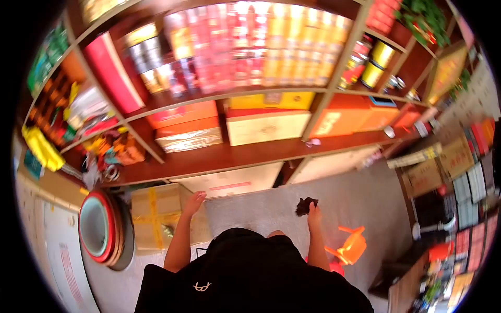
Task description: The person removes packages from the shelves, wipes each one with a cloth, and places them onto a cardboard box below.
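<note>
Wears a black shirt (250,276) with a small pale mark (202,287) on it. Grips a crumpled dark thing (305,206) in the right hand (314,213), closed on its near edge, above the grey floor (255,211). Holds out the left hand (194,203), loosely open and bare, near a taped cardboard box (156,211); cannot tell whether touching it. Has an orange plastic chair (353,247) just beside the right forearm (319,248) and stacked round tubs (110,229) left of the box. Faces brown shelves (235,162) filled with red and yellow packages (255,47), orange boxes (185,125) and a cream box (269,128) below.
</note>
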Available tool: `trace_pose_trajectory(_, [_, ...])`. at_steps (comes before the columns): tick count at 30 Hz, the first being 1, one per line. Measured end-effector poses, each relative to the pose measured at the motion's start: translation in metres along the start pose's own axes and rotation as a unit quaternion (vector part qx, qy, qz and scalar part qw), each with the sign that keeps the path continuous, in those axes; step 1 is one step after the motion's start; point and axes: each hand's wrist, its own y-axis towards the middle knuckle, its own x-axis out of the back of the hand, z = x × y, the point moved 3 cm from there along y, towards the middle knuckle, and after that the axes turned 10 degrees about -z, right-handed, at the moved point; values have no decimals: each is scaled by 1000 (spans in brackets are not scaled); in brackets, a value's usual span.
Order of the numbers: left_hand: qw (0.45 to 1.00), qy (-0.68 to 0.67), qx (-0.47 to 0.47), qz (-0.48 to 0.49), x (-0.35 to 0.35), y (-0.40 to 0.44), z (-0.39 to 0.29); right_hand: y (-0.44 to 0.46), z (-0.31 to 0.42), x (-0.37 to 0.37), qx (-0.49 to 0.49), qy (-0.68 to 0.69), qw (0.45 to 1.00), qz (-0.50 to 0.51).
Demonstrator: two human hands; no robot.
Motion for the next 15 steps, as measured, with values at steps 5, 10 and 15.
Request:
trace_pose_trajectory(5, [991,-56,100,-67,52,-124,-5,-6,47,-42,-141,419,880,173])
trace_pose_trajectory(10, [961,-75,195,-181,98,-172,-26,-20,174,-92,-211,534,714,400])
trace_pose_trajectory(15, [963,-116,125,-209,110,-141,-54,-46,296,-105,-166,602,603,496])
